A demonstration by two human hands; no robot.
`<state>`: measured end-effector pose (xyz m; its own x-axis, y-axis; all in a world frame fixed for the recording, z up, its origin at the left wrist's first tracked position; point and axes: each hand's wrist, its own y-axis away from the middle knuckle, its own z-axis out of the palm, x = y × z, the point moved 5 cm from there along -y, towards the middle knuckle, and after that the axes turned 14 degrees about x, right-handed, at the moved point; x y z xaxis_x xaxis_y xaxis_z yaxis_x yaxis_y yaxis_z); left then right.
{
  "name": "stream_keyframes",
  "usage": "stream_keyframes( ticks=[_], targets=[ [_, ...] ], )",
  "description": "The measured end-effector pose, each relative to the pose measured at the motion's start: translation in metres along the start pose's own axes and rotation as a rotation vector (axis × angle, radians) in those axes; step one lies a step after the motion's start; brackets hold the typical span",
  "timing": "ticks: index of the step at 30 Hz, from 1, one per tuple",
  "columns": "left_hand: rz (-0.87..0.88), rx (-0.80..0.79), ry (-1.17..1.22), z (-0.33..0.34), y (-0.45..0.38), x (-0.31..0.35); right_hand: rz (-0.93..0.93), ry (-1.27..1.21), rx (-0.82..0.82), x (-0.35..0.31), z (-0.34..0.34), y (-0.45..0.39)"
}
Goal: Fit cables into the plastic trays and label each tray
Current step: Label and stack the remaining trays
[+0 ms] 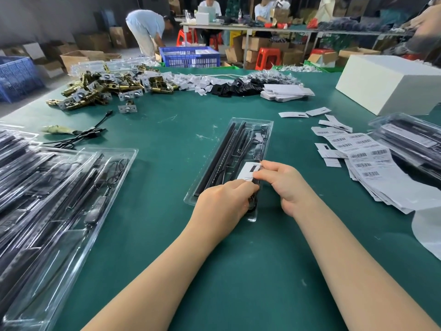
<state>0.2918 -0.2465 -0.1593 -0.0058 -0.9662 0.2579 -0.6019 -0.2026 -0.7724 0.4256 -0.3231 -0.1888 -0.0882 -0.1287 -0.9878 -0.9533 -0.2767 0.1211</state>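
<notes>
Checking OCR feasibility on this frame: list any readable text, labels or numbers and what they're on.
No text is legible.
White barcode label sheets on the green table: barcodes and print lines, too small to read.
White label with a black patch, pinched by the right hand over the clear plastic tray: no readable print.
White label on the stacked clear trays at right: blurred.

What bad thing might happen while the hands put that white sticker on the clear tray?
The white label is only pinched by the right hand, so it may go on crooked or wrinkled. The left hand presses the near end of the clear tray, whose far end is free, so it could tip or slide. A cable at that end might pop out.
</notes>
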Motion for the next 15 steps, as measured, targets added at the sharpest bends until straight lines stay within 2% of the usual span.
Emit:
stream_keyframes(
  ticks=[5,9,15],
  targets=[
    [-0.008,-0.099,0.077,0.002,0.002,-0.001,0.016,-0.012,-0.007,0.002,0.001,0.002],
    [-0.125,-0.26,0.027,0.008,0.006,-0.009,0.043,-0.028,0.019,0.003,-0.001,0.001],
    [-0.21,-0.289,0.038,0.005,0.015,-0.015,0.04,-0.014,0.05,0.002,0.0,0.006]
  ],
)
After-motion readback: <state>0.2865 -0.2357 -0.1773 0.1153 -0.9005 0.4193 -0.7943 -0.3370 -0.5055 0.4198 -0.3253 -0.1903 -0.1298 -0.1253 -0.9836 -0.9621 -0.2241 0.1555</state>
